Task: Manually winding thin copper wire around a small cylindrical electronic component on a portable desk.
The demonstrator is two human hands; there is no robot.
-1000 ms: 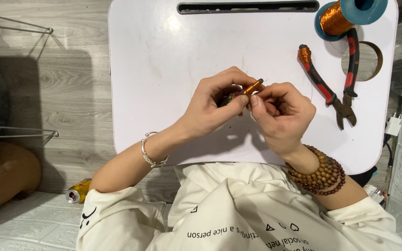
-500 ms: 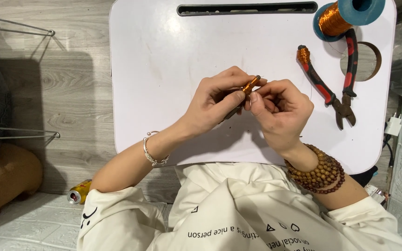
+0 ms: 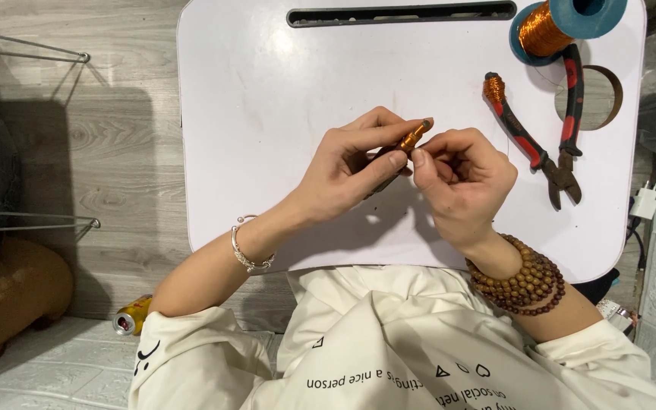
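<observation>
Now both hands (image 3: 411,171) pinch the copper-wrapped rod (image 3: 410,140).

A spool of copper wire (image 3: 552,24) and red-handled pliers (image 3: 548,144) rest at the white lap table's (image 3: 267,91) far right; a yellow can (image 3: 132,316) lies on the floor, near left.

Left hand (image 3: 347,171) and right hand (image 3: 461,178) pinch a copper-wound rod (image 3: 410,139) over the white counter (image 3: 267,114); pliers (image 3: 548,144) and wire spool (image 3: 559,23) at its far right corner.
</observation>
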